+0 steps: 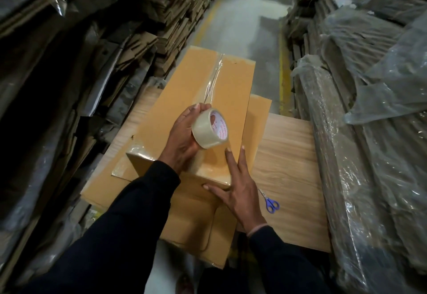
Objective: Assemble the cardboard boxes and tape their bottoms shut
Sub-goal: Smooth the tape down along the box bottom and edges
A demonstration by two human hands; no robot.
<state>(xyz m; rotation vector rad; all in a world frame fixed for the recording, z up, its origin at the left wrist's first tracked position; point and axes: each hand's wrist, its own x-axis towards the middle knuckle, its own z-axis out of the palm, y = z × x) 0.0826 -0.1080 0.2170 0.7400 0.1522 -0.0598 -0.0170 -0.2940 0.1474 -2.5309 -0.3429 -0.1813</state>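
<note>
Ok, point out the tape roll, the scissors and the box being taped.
tape roll [209, 129], head view, clear outer band
scissors [272, 204], head view, blue handles
box [184, 90], head view, top panel left of the seam

Your cardboard box sits at the centre of the frame with its closed flaps facing up.

You have a tan, long box running from lower centre up toward the upper middle of the frame, lying on flat cardboard sheets of the same colour that stick out below it and to its right. A strip of clear tape runs along the middle seam from the far edge, wrinkled and shiny. That strip leads to your roll of clear tape, which stands tilted above the box top just below centre, its white core printed in red. More glossy tape patches show at the box's near left corner.
</note>
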